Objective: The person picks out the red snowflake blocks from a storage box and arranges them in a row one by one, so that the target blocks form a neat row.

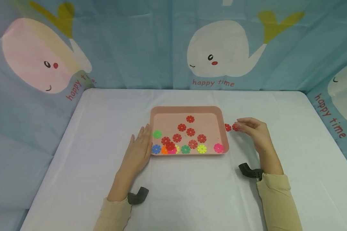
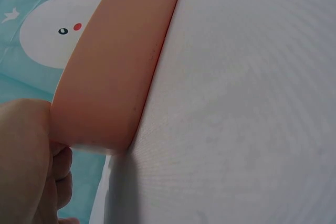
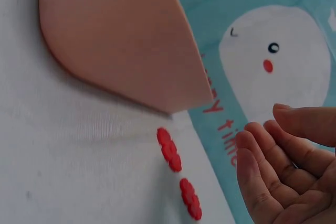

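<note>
Two little red discs (image 1: 227, 127) side by side on the white table (image 1: 191, 192), just right of the pink tray (image 1: 188, 109), with the right hand (image 1: 257, 133) at the one farther right, loosely bent, a gap between thumb and fingers and nothing held, maybe just touching that disc, hard to tell. In the tray, more red discs (image 1: 190, 132) about the middle, a row of bright discs (image 1: 185, 149) along the near side, and a green disc (image 1: 157, 134) by the left wall. Against the tray's left side, the left hand (image 1: 137, 154) with straight fingers, gripping nothing; at the far side, blue cloth (image 1: 150, 48) with white whales (image 1: 222, 41).
</note>
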### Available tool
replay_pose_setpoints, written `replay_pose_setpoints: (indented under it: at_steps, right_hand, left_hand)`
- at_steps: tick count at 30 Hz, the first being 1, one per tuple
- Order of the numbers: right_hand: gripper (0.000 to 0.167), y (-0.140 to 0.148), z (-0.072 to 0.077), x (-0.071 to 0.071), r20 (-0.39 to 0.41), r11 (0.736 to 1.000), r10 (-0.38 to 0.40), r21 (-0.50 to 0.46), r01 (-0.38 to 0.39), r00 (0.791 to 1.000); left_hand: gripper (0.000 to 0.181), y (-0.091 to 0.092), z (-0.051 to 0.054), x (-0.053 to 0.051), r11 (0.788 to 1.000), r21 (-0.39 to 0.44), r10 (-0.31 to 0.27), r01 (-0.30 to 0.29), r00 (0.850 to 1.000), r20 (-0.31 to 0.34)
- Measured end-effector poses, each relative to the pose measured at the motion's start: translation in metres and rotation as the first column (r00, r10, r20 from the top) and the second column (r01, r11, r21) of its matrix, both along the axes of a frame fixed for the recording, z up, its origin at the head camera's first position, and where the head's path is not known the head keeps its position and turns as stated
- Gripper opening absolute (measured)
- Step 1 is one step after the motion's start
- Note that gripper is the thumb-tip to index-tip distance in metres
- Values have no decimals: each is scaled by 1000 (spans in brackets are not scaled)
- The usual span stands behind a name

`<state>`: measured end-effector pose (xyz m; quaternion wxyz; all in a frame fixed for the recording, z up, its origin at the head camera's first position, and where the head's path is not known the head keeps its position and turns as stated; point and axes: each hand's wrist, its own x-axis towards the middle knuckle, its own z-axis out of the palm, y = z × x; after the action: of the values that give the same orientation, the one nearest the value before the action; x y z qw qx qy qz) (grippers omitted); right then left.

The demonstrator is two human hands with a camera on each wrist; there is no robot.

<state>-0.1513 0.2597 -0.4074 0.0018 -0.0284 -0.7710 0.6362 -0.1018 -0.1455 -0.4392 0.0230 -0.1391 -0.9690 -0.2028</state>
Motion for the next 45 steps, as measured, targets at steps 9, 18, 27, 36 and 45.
replay_pose_setpoints:
  at_steps: [9, 18, 27, 36, 45]
  right_hand:
    - [33, -32, 10, 5, 2, 991, 105, 81, -105, 994]
    - [30, -68, 13, 6, 0, 968, 249, 38, -249, 969]
    - [29, -99, 20, 3, -1, 955, 285, 82, -284, 959]
    - [25, -130, 19, 3, 20, 932, 347, 106, -347, 938]
    - [26, -164, 4, 1, 88, 896, 429, 82, -436, 899]
  left_hand:
    - [58, -1, -2, 1, 1000, 0, -9, 9, 1000, -13]
    - [57, -2, -5, -1, 1000, 3, -19, 19, 999, -38]
    - [57, -1, -5, 0, 1000, 1, -16, 16, 999, -43]
    - [57, 0, -4, -1, 1000, 2, -14, 14, 999, -37]
    - [57, 0, -4, 0, 1000, 5, -5, 5, 1000, -19]
